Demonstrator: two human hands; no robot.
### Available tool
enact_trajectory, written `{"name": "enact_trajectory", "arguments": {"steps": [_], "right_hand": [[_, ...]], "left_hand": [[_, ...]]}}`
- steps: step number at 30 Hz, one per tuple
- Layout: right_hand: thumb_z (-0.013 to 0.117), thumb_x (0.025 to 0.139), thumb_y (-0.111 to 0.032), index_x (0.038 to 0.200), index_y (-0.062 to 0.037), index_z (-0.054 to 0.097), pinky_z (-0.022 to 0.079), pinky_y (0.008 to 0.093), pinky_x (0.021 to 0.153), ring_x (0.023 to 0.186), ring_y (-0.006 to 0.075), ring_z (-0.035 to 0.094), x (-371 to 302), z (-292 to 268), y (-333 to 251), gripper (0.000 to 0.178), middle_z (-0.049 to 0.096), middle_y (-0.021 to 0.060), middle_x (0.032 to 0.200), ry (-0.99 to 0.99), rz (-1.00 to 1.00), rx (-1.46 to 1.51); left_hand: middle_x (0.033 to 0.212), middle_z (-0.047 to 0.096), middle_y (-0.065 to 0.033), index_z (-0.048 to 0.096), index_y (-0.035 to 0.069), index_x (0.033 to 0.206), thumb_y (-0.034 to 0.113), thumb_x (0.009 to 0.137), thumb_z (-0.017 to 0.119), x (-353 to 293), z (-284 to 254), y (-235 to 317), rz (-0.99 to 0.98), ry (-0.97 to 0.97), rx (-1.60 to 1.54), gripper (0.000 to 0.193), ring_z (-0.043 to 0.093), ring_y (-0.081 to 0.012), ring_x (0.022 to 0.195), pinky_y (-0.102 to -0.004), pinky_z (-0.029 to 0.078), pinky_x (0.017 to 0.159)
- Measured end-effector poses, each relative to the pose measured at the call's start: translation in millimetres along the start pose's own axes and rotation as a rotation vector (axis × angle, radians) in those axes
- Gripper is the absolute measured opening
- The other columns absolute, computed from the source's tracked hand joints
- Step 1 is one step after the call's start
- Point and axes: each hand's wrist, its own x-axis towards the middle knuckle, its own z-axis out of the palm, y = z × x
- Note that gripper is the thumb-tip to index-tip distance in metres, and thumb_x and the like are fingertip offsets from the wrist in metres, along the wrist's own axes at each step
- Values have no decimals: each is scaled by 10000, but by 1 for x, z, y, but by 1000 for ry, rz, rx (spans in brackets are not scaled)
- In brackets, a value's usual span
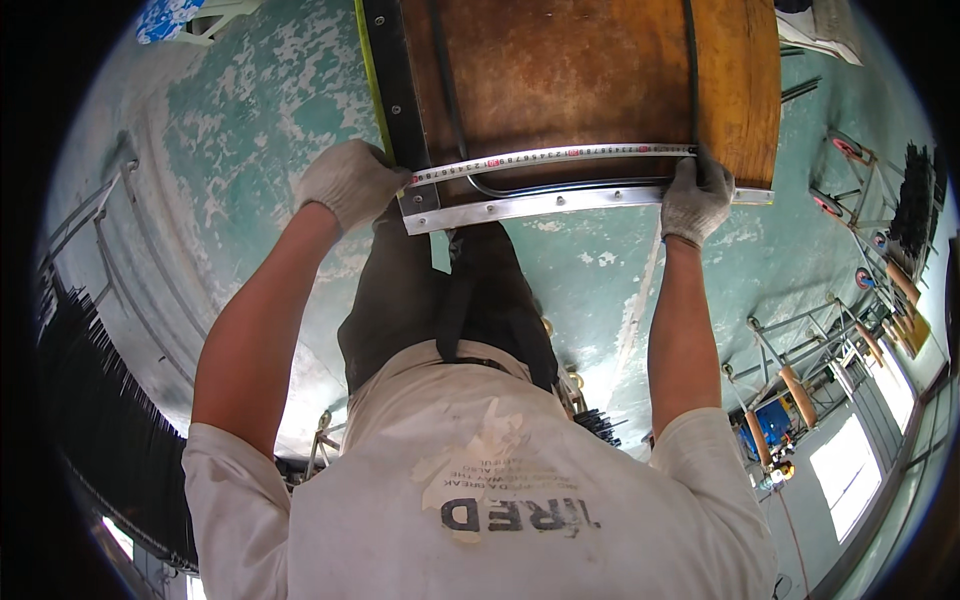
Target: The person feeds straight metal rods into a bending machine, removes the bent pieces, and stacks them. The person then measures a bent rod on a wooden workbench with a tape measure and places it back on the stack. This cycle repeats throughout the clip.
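A white measuring tape (560, 154) with black and red marks is stretched between my gloved hands, across the near end of a brown wooden bench top (570, 80). My left hand (352, 185) grips the tape at the bench's left corner. My right hand (697, 200) closes on its other end, by the right side of a thin black rod (448, 80). The rod lies on the wood, with a bend near the left and its near run parallel to the tape. Below the tape, a silver metal strip (590, 200) with screws edges the bench.
A black strip with screws (396, 105) runs down the bench's left side. Worn green floor (270, 95) surrounds it. Metal frame racks (800, 340) stand at the right, and dark bundled rods (100, 400) at the left. A blue-and-white item (168, 18) lies at the far left.
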Motion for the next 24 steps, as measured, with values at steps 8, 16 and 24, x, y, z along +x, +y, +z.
{"name": "enact_trajectory", "arguments": {"steps": [8, 16, 24], "right_hand": [[775, 958, -138, 1257, -29, 875, 575, 452, 1092, 1183, 339, 734, 0, 3, 6, 333, 781, 170, 1224, -15, 20, 37], [771, 971, -136, 1279, -30, 871, 575, 454, 1092, 1192, 333, 732, 0, -2, -4, 341, 776, 167, 1230, -34, 49, 0], [764, 966, -144, 1280, -45, 877, 575, 457, 1087, 1181, 340, 733, 2, -5, -8, 349, 782, 174, 1216, -42, 50, -16]], "left_hand": [[1014, 867, -155, 920, 116, 1087, 541, 1000, 805, 1, -4, 6, -40, -69, 33, 449, 831, -345, 1030, -453, 643, 933], [995, 864, -169, 926, 118, 1082, 550, 991, 828, 5, 1, 2, -18, -37, 24, 452, 830, -367, 972, -462, 653, 900], [1045, 865, -178, 924, 113, 1100, 581, 966, 856, 7, 4, 0, -18, -10, 40, 491, 827, -382, 966, -465, 655, 894]]}}
